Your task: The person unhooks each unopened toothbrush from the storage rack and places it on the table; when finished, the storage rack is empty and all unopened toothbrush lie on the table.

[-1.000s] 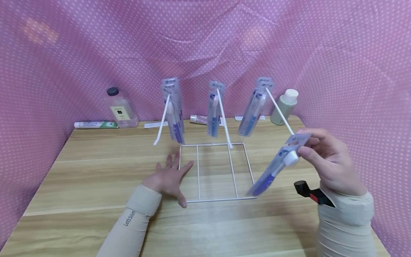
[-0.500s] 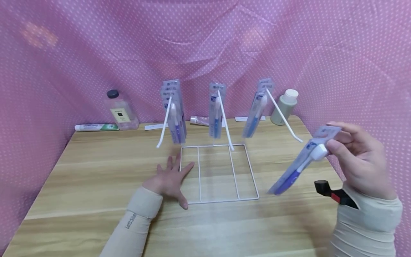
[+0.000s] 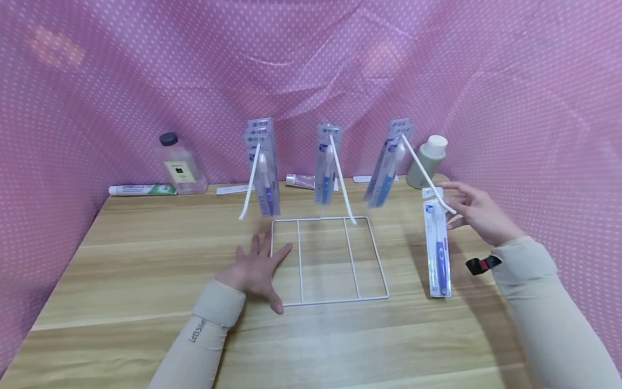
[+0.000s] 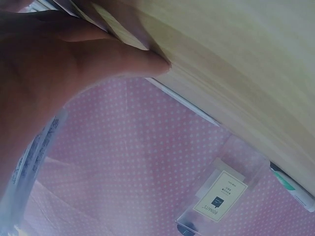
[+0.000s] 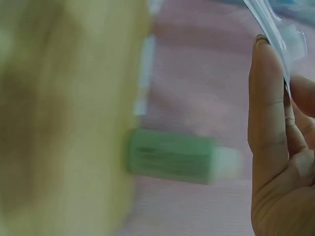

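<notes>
My right hand (image 3: 478,213) pinches the upper edge of a packaged toothbrush (image 3: 439,254) with a purple handle, which hangs upright. The tip of the rack's right hook (image 3: 421,168) crosses in front of the package's top; I cannot tell whether it passes through the hole. In the right wrist view, thumb and fingers grip the clear package (image 5: 273,34). My left hand (image 3: 255,270) lies spread on the table at the left edge of the white wire rack's base (image 3: 335,301). Packaged toothbrushes hang on the left (image 3: 266,186), middle (image 3: 324,173) and right (image 3: 386,173) hooks.
Along the table's back edge are a toothpaste tube (image 3: 143,189), a clear bottle with a black cap (image 3: 187,170), a small pink tube (image 3: 300,181) and a green bottle with a white cap (image 3: 427,162). A pink dotted curtain (image 3: 311,65) surrounds the wooden table (image 3: 146,259).
My right hand moved off to the right of the right hook, then back left to its tip. The held toothbrush turned from slanted to upright. My left hand stayed in place.
</notes>
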`<action>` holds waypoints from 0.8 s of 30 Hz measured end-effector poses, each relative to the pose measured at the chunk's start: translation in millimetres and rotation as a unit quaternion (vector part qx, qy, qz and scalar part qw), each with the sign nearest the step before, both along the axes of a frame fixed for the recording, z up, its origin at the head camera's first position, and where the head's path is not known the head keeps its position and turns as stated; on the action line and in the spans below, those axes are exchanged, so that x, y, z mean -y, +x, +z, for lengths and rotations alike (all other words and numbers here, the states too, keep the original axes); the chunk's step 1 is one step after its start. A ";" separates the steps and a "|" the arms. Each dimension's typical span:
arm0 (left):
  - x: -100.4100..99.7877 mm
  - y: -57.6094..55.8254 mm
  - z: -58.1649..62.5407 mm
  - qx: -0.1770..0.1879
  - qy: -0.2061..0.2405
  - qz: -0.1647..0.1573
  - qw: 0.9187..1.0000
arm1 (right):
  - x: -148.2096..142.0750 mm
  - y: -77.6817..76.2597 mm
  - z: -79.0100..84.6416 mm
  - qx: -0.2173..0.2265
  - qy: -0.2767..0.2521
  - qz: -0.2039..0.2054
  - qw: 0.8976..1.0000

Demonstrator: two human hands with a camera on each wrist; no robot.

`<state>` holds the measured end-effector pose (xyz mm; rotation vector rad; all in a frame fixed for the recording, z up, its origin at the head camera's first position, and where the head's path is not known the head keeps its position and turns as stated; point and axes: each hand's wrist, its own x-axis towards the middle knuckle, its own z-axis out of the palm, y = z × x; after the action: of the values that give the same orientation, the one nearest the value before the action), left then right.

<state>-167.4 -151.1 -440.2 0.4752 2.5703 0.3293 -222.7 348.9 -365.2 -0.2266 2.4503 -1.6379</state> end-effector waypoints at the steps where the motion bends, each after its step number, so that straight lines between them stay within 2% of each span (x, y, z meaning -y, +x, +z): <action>1: 0.8 -0.2 0.1 0.000 0.000 0.000 1.000 | -0.5 -7.7 -7.1 0.019 0.012 0.002 1.000; 7: 1.9 0.1 0.7 0.008 0.007 0.005 1.000 | 1.4 -42.6 -50.2 0.127 0.042 0.009 0.991; 10: 0.6 0.6 0.8 0.012 0.012 0.008 1.000 | 1.6 -53.3 -68.8 0.171 0.041 0.009 0.984; 12: -0.4 0.3 0.0 0.012 0.012 0.009 1.000 | 2.7 -57.5 -77.7 0.181 0.034 0.011 0.983; 16: -1.7 -0.7 -1.8 0.011 0.010 0.011 1.000 | 7.2 -60.4 -84.9 0.180 0.032 0.005 0.983; 24: 1.3 -0.4 -0.8 0.008 0.004 0.013 1.000 | 19.3 -63.4 -83.2 0.177 0.096 -0.018 0.979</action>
<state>-167.8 -152.4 -441.0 0.4411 2.5632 0.3504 -286.0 329.6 -448.4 0.1275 2.3236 -1.3061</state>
